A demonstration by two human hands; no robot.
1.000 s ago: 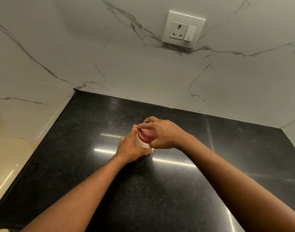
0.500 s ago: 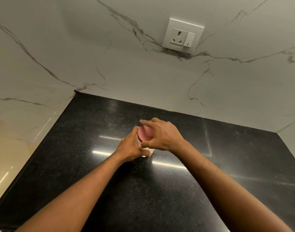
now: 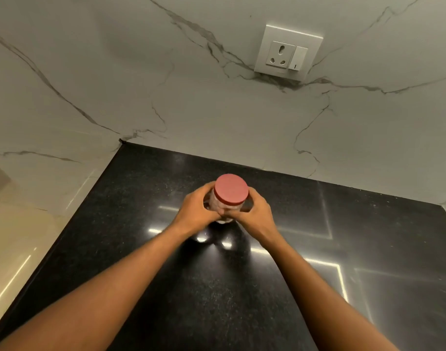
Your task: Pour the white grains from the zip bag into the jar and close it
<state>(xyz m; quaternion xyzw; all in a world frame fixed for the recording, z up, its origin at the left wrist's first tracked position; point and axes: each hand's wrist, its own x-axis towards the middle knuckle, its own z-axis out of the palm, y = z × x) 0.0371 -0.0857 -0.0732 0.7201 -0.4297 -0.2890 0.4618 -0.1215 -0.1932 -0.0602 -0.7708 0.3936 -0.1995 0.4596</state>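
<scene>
Forearms: two bare forearms come in from the bottom edge and meet near the middle of the view.
Worktop: the worktop [image 3: 146, 249] is black, speckled and glossy, with bright strips of light reflected on it.
Left hand: the left hand [image 3: 195, 211] is curled around the left side of the jar body, and the thumb lies on the near side of the glass.
Right hand: the right hand [image 3: 256, 214] is curled around the right side of the same jar, and its thumb touches the near side beside the left thumb.
Jar: the jar [image 3: 220, 205] is clear and stands upright between both hands, in the middle of the worktop. If its base touches the worktop cannot be told, because the hands hide it.
Contents: something pale shows through the glass, but it is too blurred to tell more.
Lid: the red lid [image 3: 231, 189] sits flat on top of the jar, and no finger is on it.
Wall: the wall [image 3: 217, 110] is white marble with grey veins.
Socket: a white socket plate [image 3: 287, 53] with a switch is on the wall, up and to the right.
</scene>
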